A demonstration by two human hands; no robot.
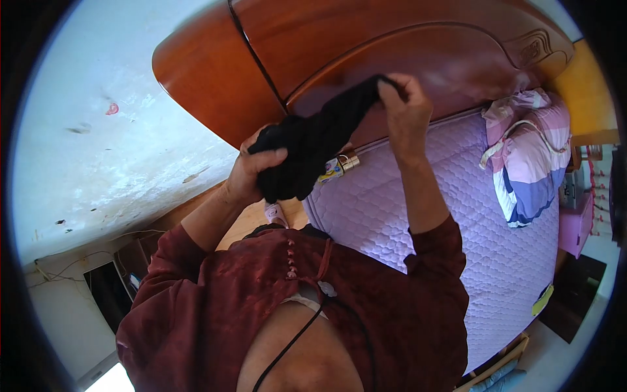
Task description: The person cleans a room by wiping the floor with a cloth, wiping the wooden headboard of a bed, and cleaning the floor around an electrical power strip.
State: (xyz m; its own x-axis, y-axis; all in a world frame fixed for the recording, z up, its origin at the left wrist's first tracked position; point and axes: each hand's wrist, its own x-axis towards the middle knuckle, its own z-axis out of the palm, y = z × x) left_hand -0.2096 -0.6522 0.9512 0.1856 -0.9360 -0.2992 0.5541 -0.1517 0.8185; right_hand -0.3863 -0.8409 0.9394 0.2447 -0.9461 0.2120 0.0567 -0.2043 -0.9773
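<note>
While aloft (rumpled), black cloth between left fingers and right fingers.

The left hand's fingers are being partly hidden by the black cloth. The bed is being partly covered by 1 arm. The headboard is being cut off by the top edge.

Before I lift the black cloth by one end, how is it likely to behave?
Probably floppy: the black cloth bunches in soft folds at the left hand. Likely light, as the right hand seems to pinch its other end with just the fingertips. It may drop open if the left hand lets go, being gathered there.
</note>
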